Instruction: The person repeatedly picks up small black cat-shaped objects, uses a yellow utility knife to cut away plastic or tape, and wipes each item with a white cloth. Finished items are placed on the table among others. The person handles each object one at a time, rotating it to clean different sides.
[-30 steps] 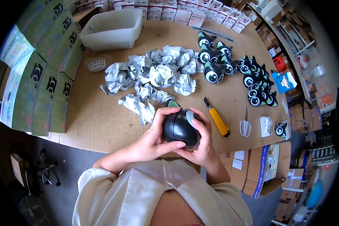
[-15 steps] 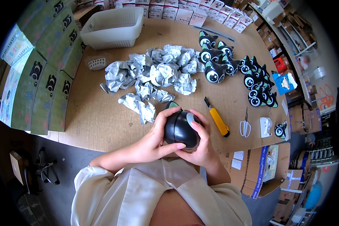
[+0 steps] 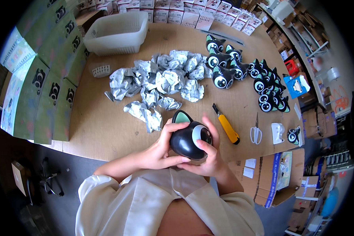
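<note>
In front of my chest, over the table's near edge, is a black cat-head figure (image 3: 185, 141), glossy and round, with a green-lined pointed ear and a white-ringed eye facing up and right. My left hand (image 3: 161, 143) is closed round its left side, fingers near the ear and thumb low on the front. From the right, my right hand (image 3: 208, 157) grips it, one fingertip beside the eye and the fingers partly spread. The figure's underside is hidden. A yellow utility knife (image 3: 228, 129) lies just right of my right hand, its tip pointing away.
Crumpled silver-grey paper (image 3: 169, 80) covers the table's middle. Several more cat heads (image 3: 223, 77) stand at the right. Scissors (image 3: 256, 134) and a white tape dispenser (image 3: 278, 133) lie near the right edge. A white plastic basket (image 3: 116, 35) and stacked green boxes (image 3: 39, 102) stand left.
The cat head has turned in my hands, bringing its ear and eye into fuller view. My right fingers have shifted and spread slightly; my left hand keeps its hold.
</note>
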`<state>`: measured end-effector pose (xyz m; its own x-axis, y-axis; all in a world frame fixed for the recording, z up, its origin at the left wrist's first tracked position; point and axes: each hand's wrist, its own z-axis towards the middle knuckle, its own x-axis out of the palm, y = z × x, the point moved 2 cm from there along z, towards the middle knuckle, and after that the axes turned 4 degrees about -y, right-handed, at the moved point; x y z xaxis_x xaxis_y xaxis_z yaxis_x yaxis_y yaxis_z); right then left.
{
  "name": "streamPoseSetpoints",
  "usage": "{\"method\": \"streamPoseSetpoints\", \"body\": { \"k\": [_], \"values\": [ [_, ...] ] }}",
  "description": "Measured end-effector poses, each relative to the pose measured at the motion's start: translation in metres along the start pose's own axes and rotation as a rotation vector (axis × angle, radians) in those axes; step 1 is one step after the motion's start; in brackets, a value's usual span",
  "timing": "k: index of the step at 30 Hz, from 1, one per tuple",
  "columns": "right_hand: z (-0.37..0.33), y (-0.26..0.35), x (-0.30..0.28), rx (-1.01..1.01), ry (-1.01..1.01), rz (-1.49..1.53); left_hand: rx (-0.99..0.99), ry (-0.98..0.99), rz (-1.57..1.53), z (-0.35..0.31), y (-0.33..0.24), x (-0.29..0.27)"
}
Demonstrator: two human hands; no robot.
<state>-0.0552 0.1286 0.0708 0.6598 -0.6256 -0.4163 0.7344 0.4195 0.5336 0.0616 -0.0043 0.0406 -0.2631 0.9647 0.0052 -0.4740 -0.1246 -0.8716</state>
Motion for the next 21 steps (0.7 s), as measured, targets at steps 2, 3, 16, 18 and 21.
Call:
{"method": "streamPoseSetpoints", "body": {
  "k": [2,3,16,18,21],
  "values": [
    [0.005,-0.002,-0.005,-0.053,-0.018,0.016,0.219,-0.003,-0.024,0.011,0.006,-0.002],
    [0.002,-0.008,-0.005,-0.094,-0.086,0.065,0.282,0.009,-0.032,0.013,0.005,-0.004],
    [0.004,-0.01,-0.017,0.315,-0.181,0.321,-0.061,-0.092,-0.19,0.036,0.007,-0.019],
    [0.0,-0.011,-0.02,0.363,-0.192,0.304,-0.106,-0.121,-0.205,0.038,0.007,-0.016],
    [-0.015,-0.018,-0.027,0.392,-0.223,0.298,-0.133,-0.085,-0.17,0.043,0.01,-0.009]
  ]
}}
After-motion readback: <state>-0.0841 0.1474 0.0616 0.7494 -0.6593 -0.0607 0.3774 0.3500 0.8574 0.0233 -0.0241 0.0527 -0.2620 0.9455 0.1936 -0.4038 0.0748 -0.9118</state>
